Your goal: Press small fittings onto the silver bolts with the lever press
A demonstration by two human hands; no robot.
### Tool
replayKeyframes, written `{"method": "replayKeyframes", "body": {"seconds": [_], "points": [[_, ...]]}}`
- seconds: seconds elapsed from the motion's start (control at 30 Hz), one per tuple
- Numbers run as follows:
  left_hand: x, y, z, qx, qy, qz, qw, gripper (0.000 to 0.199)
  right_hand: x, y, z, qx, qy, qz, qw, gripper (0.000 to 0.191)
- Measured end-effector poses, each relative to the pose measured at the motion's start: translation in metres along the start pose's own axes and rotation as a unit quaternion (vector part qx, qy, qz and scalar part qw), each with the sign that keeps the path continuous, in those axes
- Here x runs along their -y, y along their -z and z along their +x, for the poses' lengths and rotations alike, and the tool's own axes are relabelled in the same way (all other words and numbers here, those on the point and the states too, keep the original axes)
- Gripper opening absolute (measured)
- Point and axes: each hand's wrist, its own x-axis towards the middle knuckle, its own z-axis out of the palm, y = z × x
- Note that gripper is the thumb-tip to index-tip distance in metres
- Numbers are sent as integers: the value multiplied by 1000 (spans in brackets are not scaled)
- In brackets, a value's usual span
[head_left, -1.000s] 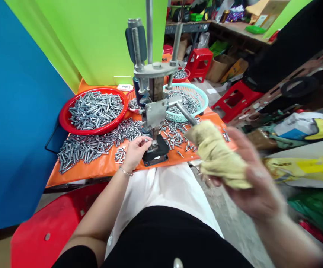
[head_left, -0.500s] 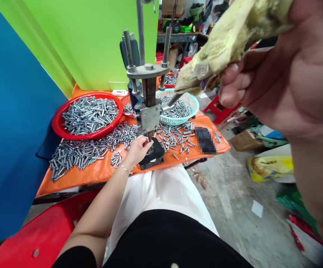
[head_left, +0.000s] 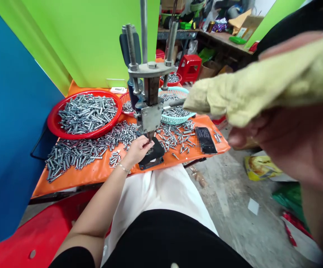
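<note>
Lever (head_left: 175, 104) lowered from steeper tilt, pale-yellow cloth wrapping (head_left: 253, 87), creased.

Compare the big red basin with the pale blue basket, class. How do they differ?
Colour: the basin is red, the basket pale blue.
Walls: the basin's look solid, the basket's are slotted.
Place: the basin sits left of the press in plain view; the basket is to its right, partly hidden behind it.
Shared: both hold many small metal parts.
</note>
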Motion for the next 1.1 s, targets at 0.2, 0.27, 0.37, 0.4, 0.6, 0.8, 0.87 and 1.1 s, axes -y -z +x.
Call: {"method": "replayKeyframes", "body": {"seconds": [0.2,0.27,0.37,0.4,0.6,0.8,0.87,1.1], "points": [[5,6,4,46,-6,-39,998,24,-25,-1,-51,12,-106,34,994,37],[6,8,6,61,-5,-37,997,23,-24,6,-50,25,-154,12,988,35],[6,9,6,67,2,-20,998,13,-10,16,-28,87,-254,-31,963,45],[6,8,4,60,7,-13,998,7,-4,16,-18,111,-294,-46,948,46],[10,-6,-15,4,57,-23,998,44,-15,-17,-2,132,-423,-196,875,36],[15,-29,-26,-92,43,-40,994,57,-180,-57,-22,-23,-99,-213,972,45],[16,-33,-26,-105,41,-38,993,52,-224,-63,-20,-27,-58,-181,981,48],[9,-30,-25,-115,79,-49,989,30,-223,-59,-27,10,-60,-101,993,48]]}}
